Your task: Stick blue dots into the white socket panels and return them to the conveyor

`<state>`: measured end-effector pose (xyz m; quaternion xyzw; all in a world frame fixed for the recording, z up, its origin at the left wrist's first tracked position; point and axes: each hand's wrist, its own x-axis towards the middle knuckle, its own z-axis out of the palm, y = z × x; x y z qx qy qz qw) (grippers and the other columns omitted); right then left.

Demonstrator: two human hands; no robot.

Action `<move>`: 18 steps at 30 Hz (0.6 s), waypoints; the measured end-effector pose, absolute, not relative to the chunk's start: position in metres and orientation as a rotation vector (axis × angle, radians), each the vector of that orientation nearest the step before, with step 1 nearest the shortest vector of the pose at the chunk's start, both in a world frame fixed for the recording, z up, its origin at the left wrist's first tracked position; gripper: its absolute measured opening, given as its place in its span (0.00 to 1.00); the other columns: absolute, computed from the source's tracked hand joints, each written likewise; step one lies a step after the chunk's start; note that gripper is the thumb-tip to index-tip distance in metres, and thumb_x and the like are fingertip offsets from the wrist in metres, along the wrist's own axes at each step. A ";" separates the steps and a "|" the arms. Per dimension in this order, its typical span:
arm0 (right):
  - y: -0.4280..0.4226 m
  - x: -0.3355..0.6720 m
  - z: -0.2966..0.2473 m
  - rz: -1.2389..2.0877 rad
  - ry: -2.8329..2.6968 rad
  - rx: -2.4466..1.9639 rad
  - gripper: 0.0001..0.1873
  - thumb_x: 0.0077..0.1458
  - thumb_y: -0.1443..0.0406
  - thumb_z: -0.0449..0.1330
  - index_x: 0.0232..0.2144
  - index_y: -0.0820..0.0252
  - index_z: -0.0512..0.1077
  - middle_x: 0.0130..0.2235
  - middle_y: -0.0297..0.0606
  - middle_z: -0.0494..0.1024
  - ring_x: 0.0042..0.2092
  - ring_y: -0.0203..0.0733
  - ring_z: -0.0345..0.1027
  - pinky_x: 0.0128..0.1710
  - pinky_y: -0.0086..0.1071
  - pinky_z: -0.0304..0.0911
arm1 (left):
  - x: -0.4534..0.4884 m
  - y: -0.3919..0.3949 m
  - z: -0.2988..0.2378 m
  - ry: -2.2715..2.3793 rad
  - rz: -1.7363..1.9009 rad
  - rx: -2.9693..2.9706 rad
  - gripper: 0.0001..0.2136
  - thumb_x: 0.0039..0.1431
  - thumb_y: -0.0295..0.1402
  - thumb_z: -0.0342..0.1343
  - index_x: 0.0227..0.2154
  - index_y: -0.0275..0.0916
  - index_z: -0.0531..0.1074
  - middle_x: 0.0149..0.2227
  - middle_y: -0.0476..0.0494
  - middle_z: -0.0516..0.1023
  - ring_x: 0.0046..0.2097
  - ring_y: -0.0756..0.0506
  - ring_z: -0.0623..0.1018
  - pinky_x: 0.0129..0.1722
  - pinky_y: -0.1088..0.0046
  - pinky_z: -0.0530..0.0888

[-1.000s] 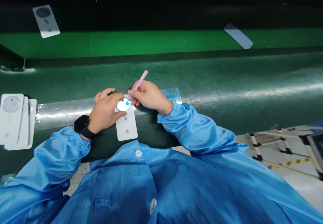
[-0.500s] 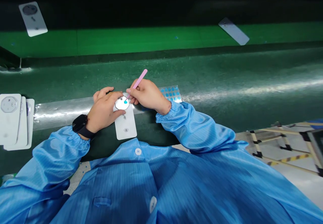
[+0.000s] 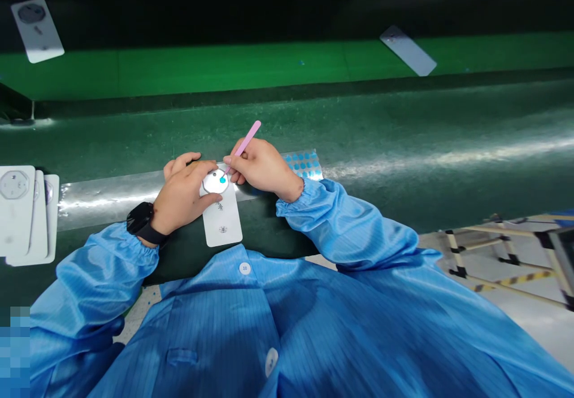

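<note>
A white phone back cover (image 3: 228, 222) with a shiny octagonal camera area lies flat on the dark green mat in front of me. My left hand (image 3: 186, 193) steadies it, thumb on its face and fingers at the upper left edge. Pink tweezers (image 3: 248, 138) are pinched in my right hand (image 3: 260, 165), their tips pointing down at a small blue round sticker (image 3: 223, 180) on the camera area. Partly under my right wrist is a clear sheet of blue round stickers (image 3: 304, 164). Contact between tips and sticker is too small to tell.
Several similar white covers (image 3: 18, 219) lie overlapping at the left. Beyond the mat, a bright green strip (image 3: 251, 66) carries one cover (image 3: 42, 38) at far left and another pale one (image 3: 409, 51) at right. Clear film (image 3: 110, 198) runs along the mat. A tubular frame (image 3: 497, 260) stands lower right.
Both covers on the far green strip have shifted left, the left one more. My hands, the tweezers and the cover under them stay nearly where they were. The blue sticker looks rounder now.
</note>
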<state>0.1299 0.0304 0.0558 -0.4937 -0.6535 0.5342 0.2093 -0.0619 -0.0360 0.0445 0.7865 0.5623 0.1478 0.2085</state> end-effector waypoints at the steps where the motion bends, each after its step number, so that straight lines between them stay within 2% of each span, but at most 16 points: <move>1: 0.031 0.130 0.055 1.485 -1.820 -1.372 0.10 0.61 0.69 0.60 0.26 0.59 0.68 0.22 0.34 0.77 0.22 0.37 0.72 0.22 0.28 0.67 | -0.062 -0.036 0.044 1.565 0.409 2.191 0.22 0.54 0.37 0.64 0.51 0.42 0.70 0.54 0.37 0.78 0.65 0.30 0.65 0.61 0.45 0.59; 18: 0.031 0.130 0.055 1.429 -1.890 -1.387 0.08 0.60 0.70 0.60 0.27 0.60 0.69 0.21 0.34 0.77 0.24 0.39 0.74 0.27 0.31 0.70 | -0.061 -0.036 0.046 1.558 0.421 2.182 0.19 0.53 0.35 0.65 0.47 0.42 0.71 0.56 0.38 0.78 0.65 0.30 0.65 0.61 0.45 0.58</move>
